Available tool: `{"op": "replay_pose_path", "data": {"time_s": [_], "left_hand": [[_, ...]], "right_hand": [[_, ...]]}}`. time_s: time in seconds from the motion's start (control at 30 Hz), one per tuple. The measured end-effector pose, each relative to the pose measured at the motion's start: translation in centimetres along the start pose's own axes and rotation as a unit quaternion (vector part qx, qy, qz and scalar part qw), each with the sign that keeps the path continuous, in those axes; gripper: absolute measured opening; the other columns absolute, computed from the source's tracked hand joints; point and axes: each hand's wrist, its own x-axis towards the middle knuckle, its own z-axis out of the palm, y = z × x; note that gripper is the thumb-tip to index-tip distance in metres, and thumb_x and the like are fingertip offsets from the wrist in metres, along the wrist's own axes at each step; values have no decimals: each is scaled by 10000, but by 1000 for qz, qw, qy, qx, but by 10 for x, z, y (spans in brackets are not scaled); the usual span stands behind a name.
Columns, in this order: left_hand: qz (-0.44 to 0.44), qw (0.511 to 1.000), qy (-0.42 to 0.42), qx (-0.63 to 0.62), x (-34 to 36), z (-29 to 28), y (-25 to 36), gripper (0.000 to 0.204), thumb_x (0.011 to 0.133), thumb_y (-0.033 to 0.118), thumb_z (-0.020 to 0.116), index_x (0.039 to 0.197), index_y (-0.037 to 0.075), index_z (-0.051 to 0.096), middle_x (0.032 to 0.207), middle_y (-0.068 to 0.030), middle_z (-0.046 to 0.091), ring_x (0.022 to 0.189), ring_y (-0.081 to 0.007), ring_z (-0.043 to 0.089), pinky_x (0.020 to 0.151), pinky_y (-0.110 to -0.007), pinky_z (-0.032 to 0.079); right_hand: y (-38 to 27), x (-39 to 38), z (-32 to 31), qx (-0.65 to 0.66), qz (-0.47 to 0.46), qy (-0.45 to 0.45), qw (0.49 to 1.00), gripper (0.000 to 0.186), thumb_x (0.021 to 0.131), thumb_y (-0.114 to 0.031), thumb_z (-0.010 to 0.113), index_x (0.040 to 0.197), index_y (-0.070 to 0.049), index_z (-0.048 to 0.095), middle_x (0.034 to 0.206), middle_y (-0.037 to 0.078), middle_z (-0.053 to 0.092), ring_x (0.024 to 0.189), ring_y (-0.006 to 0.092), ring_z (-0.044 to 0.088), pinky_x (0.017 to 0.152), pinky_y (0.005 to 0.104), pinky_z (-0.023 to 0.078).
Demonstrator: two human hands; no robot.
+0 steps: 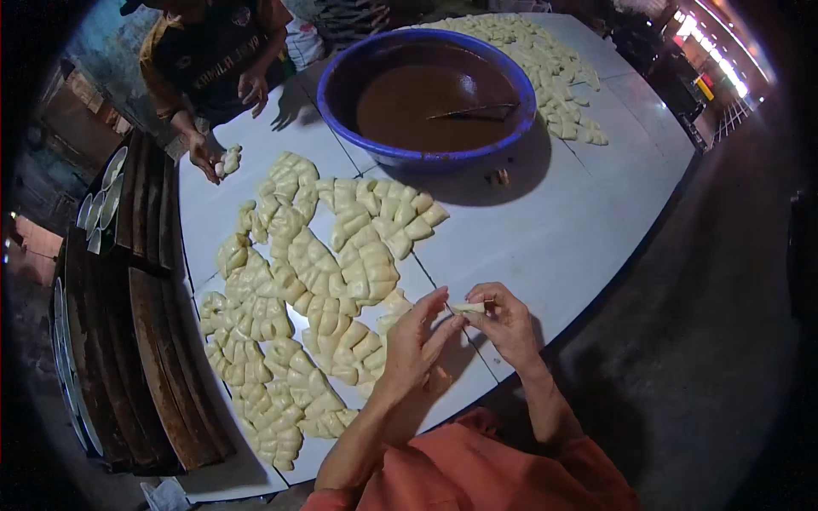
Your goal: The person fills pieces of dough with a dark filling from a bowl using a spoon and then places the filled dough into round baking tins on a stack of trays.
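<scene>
Dough strip (469,307) I watch remotely lies nine-to-three, pinched by the right hand (504,327), the left hand (415,339) loosely parted at nine o'clock.

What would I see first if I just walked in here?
You'd probably spot the big blue basin of brown liquid toward the far side of the white table. Next come the pale, dough-like pieces spread over the table's left part. Then, at the near edge, the right hand holds a small pale piece, the left hand close beside it.
</scene>
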Motion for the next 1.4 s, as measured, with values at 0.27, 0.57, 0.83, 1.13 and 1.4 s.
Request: {"op": "replay_pose_path", "data": {"time_s": [0.27,0.57,0.83,1.13,1.4], "left_hand": [[350,919,110,-146,71,44,14,825,788,421,773,1417,-8,454,1283,-214,617,1069,-250,677,858,-307,543],[11,933,32,-359,86,36,-4,567,952,168,640,1436,7,393,1221,-114,605,1019,-123,594,853,-278,497],[-80,982,33,-169,66,-6,-27,358,971,191,619,1268,-8,592,1041,-89,693,887,-116,645,768,-242,511],[-84,975,36,-203,92,-10,-10,364,954,198,644,1245,-18,609,1014,-68,676,896,-110,611,798,-253,474],[-39,851,21,-523,113,14,5,406,1000,336,547,1242,11,582,1203,-75,632,1140,-190,583,987,-406,469]], "right_hand": [[-76,39,20,435,12,-27,900,165,896,-54,674,1035,-27,587,943,56,626,883,134,624,805,254,506],[-121,205,-10,79,-113,-38,990,181,964,-205,618,1020,-40,568,857,7,602,799,75,560,680,245,470],[-83,324,-21,-497,-39,-266,825,284,814,-255,624,955,-13,667,857,103,679,805,203,634,715,357,492],[-117,285,-20,-4,91,-240,966,159,947,-199,625,955,-44,589,771,42,619,660,119,626,564,240,519],[-73,189,-1,247,87,-123,957,92,973,-192,604,981,-102,582,840,-44,599,681,15,586,573,161,473]]}}
